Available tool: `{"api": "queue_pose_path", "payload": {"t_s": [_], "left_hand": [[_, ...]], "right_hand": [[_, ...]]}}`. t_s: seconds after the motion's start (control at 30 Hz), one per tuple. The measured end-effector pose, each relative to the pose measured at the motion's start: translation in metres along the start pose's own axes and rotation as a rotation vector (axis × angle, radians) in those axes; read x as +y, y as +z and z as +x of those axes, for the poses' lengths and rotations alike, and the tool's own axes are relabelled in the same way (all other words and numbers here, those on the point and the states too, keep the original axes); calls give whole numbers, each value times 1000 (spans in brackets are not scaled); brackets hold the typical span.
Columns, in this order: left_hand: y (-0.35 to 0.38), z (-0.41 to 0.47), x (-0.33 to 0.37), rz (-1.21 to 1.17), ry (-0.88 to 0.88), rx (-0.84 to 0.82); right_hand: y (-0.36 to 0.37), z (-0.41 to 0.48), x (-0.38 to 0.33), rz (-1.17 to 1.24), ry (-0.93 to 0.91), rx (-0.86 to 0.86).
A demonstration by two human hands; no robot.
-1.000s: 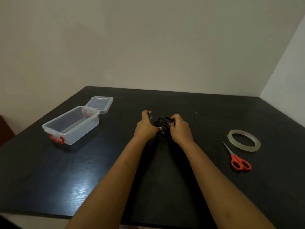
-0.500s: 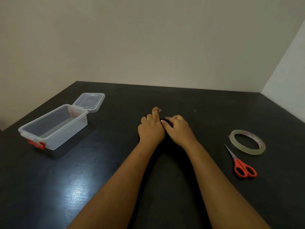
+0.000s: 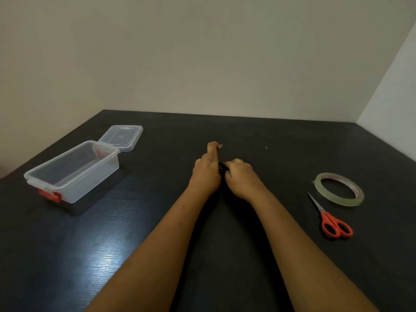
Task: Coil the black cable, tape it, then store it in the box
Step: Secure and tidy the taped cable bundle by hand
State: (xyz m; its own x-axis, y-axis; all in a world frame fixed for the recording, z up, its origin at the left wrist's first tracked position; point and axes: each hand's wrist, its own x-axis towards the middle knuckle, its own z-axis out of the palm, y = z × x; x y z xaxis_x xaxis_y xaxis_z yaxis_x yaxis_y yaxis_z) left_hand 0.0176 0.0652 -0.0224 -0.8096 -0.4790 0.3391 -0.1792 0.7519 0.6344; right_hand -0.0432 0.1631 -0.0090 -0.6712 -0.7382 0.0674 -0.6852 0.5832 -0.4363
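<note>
Two hands (left (image 3: 206,176), right (image 3: 242,181)) around black cable (image 3: 221,168)

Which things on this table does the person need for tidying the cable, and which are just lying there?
For the job: black cable, gripped between left hand and right hand; tape roll; open clear box; orange scissors, probably for cutting tape.
Just lying about: a tiny pale speck on the black table.

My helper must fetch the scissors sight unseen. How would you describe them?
Start on the right side of the black table. There, nearer the person than the clear tape roll, lie the scissors. Only they have orange loop handles.
</note>
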Motion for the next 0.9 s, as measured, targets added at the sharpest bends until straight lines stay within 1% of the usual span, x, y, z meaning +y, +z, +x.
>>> {"api": "queue_pose_path", "payload": {"t_s": [0.13,0.2,0.4,0.47,0.53,0.6,0.67,0.8,0.9], "left_hand": [[-8,0,4,-33,20,-49],[-9,1,4,5,12,-89],[-3,-1,9,307,-7,-69],[1,-3,8,402,4,-52],[0,-3,5,353,13,-27],[-4,-1,4,196,1,-8],[-10,-1,7,94,-11,0],[-14,-5,10,7,-28,23],[-14,-3,8,-7,-43,11]], "right_hand": [[0,1,2,16,31,58],[0,1,2,-10,40,73],[-1,0,3,64,38,107],[-1,-2,3,48,14,86],[-2,-4,3,57,-9,53],[-2,-5,2,72,-23,35],[-3,-5,1,57,-36,22],[-5,-8,-3,-9,-54,10],[-4,-8,-11,-130,-43,82]]}}
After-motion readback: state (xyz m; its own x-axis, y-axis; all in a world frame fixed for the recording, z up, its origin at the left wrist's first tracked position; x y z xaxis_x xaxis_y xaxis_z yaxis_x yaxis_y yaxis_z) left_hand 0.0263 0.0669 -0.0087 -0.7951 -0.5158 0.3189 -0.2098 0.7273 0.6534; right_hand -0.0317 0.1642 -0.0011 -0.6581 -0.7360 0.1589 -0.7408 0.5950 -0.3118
